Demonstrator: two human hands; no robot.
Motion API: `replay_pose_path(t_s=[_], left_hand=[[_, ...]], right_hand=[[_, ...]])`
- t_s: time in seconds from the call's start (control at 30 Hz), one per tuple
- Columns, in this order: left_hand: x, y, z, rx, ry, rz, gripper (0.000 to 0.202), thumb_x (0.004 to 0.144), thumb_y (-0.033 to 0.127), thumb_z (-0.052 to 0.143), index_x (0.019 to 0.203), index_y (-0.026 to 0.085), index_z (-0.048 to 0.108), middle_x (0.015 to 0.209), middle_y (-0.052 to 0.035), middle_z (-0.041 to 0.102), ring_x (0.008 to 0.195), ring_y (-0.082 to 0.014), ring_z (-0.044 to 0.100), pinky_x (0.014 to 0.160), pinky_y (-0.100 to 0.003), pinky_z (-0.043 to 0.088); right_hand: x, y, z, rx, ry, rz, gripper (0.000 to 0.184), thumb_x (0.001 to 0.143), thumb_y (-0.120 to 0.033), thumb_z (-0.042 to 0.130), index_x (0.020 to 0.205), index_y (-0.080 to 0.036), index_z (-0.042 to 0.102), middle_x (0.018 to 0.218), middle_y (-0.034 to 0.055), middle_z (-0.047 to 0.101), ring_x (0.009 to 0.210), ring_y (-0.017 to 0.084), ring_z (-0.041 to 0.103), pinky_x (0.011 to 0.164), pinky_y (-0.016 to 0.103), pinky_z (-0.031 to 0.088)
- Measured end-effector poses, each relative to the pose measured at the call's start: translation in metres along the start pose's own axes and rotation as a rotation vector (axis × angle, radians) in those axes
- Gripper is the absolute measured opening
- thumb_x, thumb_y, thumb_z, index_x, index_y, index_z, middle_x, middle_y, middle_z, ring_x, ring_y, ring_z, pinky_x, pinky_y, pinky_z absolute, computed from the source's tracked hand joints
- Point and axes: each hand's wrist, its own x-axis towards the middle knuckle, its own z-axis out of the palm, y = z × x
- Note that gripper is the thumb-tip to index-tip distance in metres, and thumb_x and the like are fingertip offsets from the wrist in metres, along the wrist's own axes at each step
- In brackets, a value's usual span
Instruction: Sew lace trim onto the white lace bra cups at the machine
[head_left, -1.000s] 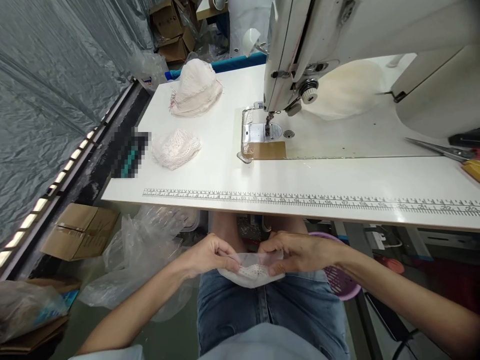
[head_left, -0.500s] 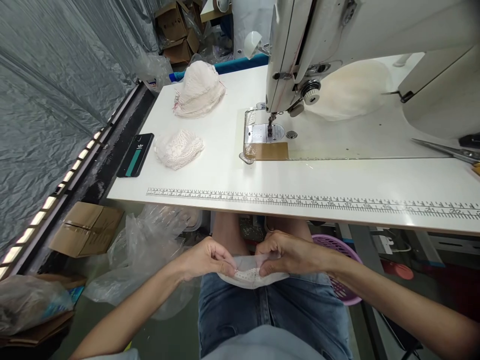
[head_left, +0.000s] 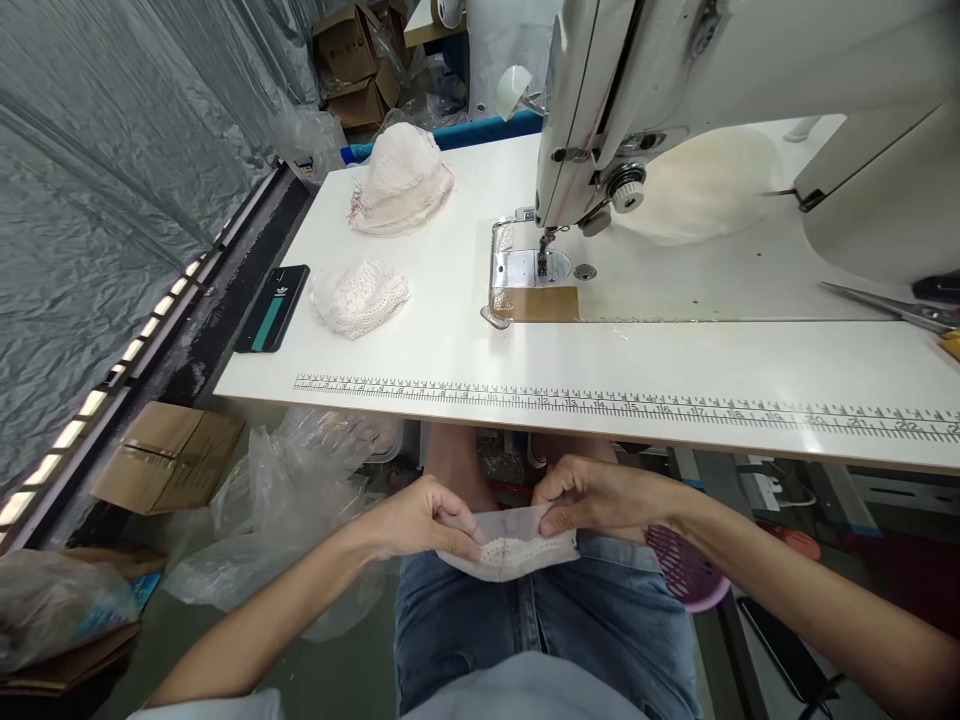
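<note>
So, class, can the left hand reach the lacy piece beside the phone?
Probably yes: nothing tall stands between the left hand and the lacy piece across the table edge, though that hand pinches white fabric.

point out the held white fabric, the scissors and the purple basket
White fabric [head_left: 519, 553], head view: its textured middle.
Scissors [head_left: 870, 298], head view: the blades.
Purple basket [head_left: 711, 599], head view: the rim.

Faded blue denim shorts [head_left: 465, 630], pale grey-blue top [head_left: 525, 690], bare forearms [head_left: 277, 610]
</note>
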Motion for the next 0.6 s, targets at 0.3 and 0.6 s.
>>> replay_pose_path(t_s=[0.3, 0.6], left_hand=[[-0.001, -0.004, -0.004, -0.039, 0.042, -0.029, 0.020, 0.061, 0.030, 0.078, 0.074, 0.014, 0.074, 0.064, -0.0025, 0.068, 0.058, -0.0098, 0.056, 0.057, -0.018, 0.043], [-0.009, -0.024, -0.010, -0.292, 0.204, -0.018, 0.030, 0.050, 0.037, 0.084, 0.060, 0.012, 0.070, 0.051, 0.0002, 0.061, 0.049, -0.0070, 0.049, 0.050, -0.017, 0.037]], right_hand=[[0.000, 0.001, 0.000, 0.065, -0.076, -0.010, 0.033, 0.075, -0.036, 0.067, 0.097, -0.012, 0.068, 0.089, 0.0054, 0.068, 0.082, 0.018, 0.062, 0.070, 0.025, 0.048], [-0.013, 0.026, 0.008, 0.446, 0.119, -0.124, 0.048, 0.061, -0.024, 0.080, 0.103, -0.018, 0.058, 0.086, -0.0010, 0.061, 0.082, 0.013, 0.057, 0.074, 0.026, 0.046]])
